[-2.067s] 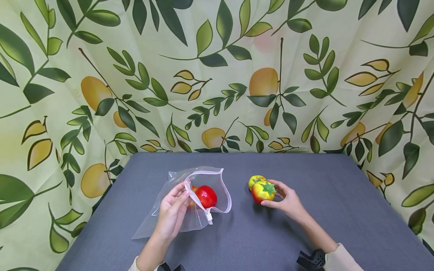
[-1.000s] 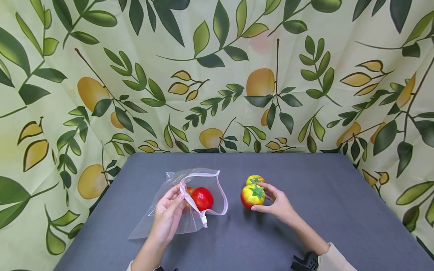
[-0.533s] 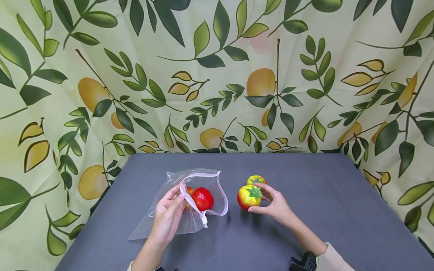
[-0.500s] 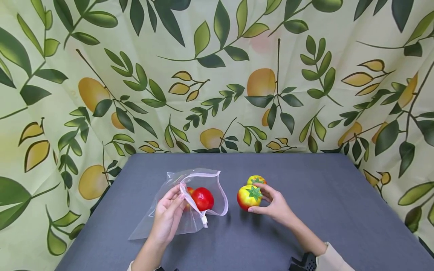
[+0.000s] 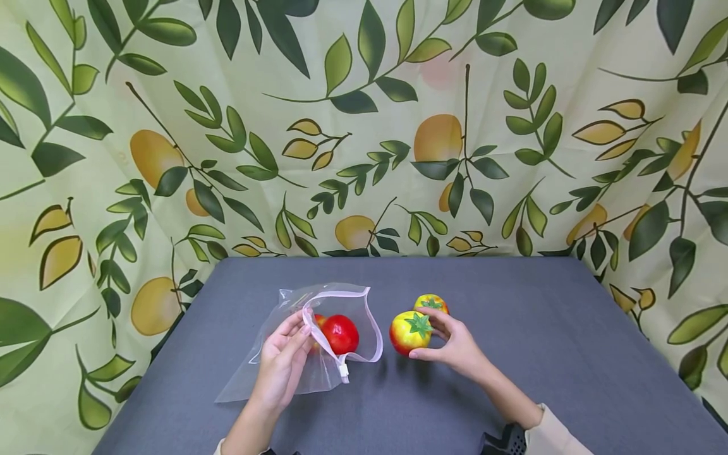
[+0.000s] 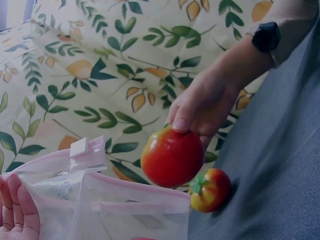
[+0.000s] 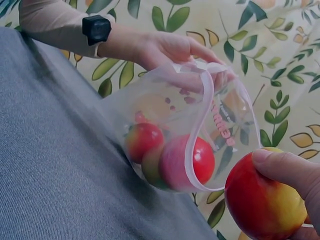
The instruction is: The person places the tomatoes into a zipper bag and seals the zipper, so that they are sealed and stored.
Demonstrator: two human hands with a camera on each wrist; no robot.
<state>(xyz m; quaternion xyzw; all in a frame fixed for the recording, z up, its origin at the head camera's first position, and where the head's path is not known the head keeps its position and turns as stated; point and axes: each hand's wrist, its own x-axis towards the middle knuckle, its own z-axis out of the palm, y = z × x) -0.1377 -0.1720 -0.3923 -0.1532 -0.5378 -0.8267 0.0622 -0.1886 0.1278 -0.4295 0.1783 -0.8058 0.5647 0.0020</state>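
My left hand [image 5: 282,363] pinches the pink-edged rim of a clear slider zip bag [image 5: 321,378], its mouth held open toward the right. Inside lie a shiny red tomato [image 5: 344,335] and other red and yellow round fruits [image 7: 143,142], best seen through the plastic in the right wrist view. Between thumb and fingers, my right hand [image 5: 457,344] holds a red-and-yellow tomato [image 5: 405,336] with a green star-shaped top, just right of the bag's mouth. Behind it, a smaller ribbed red-and-yellow tomato [image 6: 215,189] rests on the table, partly hidden in the head view.
A grey cloth-covered table [image 5: 540,316] carries everything. Behind and beside it hangs a curtain [image 5: 256,208] printed with leaves and fruit. Dark wrist devices [image 5: 505,439] sit on both forearms.
My right hand first grips the tomato beside the smaller one, then carries it left toward the bag's mouth. The left hand and bag stay almost still.
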